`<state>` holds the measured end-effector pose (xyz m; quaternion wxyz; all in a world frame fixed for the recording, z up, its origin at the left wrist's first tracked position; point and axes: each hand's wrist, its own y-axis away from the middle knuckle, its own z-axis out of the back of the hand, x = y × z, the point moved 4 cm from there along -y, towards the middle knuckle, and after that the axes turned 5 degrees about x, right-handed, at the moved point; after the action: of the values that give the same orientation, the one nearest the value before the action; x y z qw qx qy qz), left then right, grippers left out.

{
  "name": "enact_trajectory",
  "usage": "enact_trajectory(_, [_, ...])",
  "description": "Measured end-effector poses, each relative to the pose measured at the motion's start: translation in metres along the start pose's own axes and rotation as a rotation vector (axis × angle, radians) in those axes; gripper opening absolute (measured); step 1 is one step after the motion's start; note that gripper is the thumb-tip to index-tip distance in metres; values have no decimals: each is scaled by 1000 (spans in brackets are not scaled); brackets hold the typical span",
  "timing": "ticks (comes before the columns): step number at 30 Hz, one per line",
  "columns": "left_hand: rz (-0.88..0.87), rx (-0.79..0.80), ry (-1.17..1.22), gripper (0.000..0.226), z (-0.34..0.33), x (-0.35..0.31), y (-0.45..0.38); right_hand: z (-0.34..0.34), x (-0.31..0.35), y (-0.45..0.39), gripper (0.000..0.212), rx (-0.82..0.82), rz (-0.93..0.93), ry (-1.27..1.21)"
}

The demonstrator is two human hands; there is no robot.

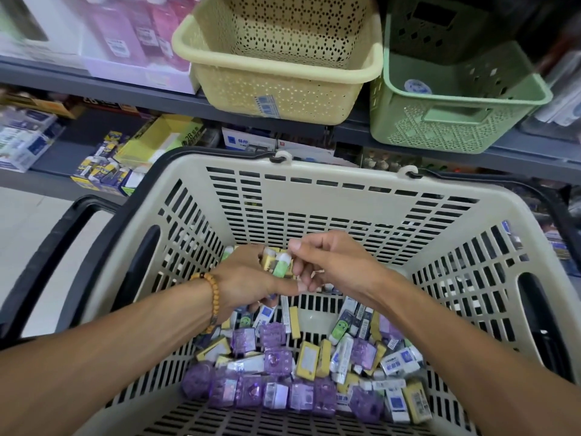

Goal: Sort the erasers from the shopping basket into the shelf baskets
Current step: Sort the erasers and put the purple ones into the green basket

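Head view, only one. Step in hand: gathering a batch, not yet placing. Both hands are down inside the shopping basket, above the pile.

Left hand, the one with a bead bracelet on its wrist, is curled round a small bunch of erasers: a yellow-sleeved one and a green-and-white one show between the fingers. Right hand meets it from the other side, thumb and fingers pinching at the same bunch. Looks like it's adding to or squaring up the bunch, though I can't tell which hand carries the load.

Loose erasers cover the near half of the basket floor, mixed: purple clear-wrapped blocks along the near edge, yellow sleeves, white-and-blue sleeves and a few green cartoon ones toward the middle and right. Plenty left, so the task is early or mid-way.

Targets: yellow shelf basket straight above, green shelf basket to its right, both on the shelf behind the shopping basket. The yellow one looks bare inside as far as the angle shows; the green one's floor is too dark to read.

Next move, my read: settle the grip in one hand, lift clear of the rim, reach up and forward to whichever shelf basket matches that kind. The held bunch seems mixed in colour, so it may need splitting first. Dropping one on the lift is the main risk.
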<state>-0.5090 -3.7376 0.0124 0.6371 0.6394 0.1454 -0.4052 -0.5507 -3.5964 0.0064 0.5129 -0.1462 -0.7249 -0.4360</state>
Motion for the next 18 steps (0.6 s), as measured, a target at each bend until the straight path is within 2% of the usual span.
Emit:
enact_trajectory(4, [12, 26, 10, 40, -2, -2, 3, -2, -2, 0, 16, 45, -22, 67])
enact_trajectory(7, [82, 37, 68, 35, 0, 8, 12, 6, -9, -4, 10, 47, -26, -71])
enact_trajectory(9, [173, 16, 146, 27, 6, 22, 22, 13, -17, -10, 14, -17, -56, -150])
enact_trajectory(12, [294, -33, 220, 23, 16, 42, 40, 4, -32, -30, 17, -119, -142, -12])
enact_trajectory(18, [248, -158, 258, 22, 34, 49, 56, -41, -31, -86, 13, -114, -121, 38])
